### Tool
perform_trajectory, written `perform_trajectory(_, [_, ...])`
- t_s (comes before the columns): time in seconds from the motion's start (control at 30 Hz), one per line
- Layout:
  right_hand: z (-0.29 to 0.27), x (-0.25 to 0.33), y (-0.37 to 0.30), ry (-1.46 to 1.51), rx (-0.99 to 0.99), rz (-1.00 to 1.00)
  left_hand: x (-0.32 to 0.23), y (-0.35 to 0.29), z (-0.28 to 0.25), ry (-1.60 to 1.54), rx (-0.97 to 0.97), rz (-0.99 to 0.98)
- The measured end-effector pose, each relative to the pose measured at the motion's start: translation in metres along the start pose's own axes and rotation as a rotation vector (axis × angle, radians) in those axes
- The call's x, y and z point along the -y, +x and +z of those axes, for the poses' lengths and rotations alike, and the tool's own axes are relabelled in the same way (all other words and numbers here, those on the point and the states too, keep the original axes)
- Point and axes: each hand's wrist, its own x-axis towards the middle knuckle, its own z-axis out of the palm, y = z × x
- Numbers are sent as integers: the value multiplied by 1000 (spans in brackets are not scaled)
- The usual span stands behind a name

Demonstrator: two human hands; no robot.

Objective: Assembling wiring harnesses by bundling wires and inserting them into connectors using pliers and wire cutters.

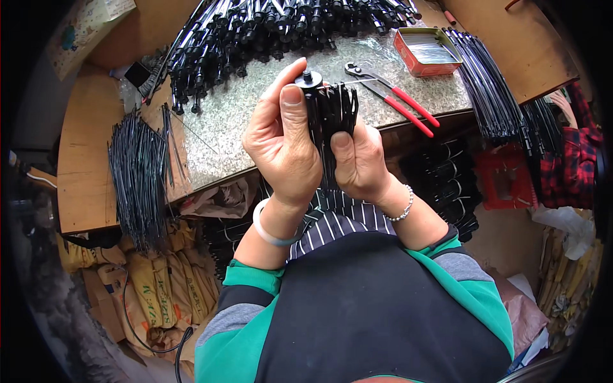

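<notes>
In front of my chest, at the table's near edge, I hold a bundle of black looped strips (333,110). Beside the bundle's top sits a black round cap with a small knob (308,79), gripped by my left hand (284,137), whose thumb presses just below it. My right hand (362,159) closes round the strips lower down, thumb across them. A thin pale wire or pin (359,82) sticks out to the right from the bundle's top. Cutting pliers with red handles (407,99) lie on the speckled tabletop (214,127), right of my hands.
Finished-looking black pieces with rods (268,29) are heaped at the back. A red tin (420,66) holds thin pale pins. Long black strips hang over the table at left (137,179) and right (488,89). Sacks (163,287) and a red crate (504,182) stand below.
</notes>
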Motion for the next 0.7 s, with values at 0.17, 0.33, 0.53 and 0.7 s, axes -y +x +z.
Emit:
perform_trajectory(0.17, [0, 2, 4, 190, -17, 44, 6, -5, 4, 27, -37, 60])
perform_trajectory(0.33, [-8, -3, 4, 207, 129, 144, 5, -2, 0, 69, 2, -15])
perform_trajectory(0.53, [-1, -3, 6, 175, 58, 127, -2, 12, -6, -350, 161, -326])
perform_trajectory(0.7, [2, -1, 4, -82, -16, 33, -1, 7, -5, -72, 113, -138])
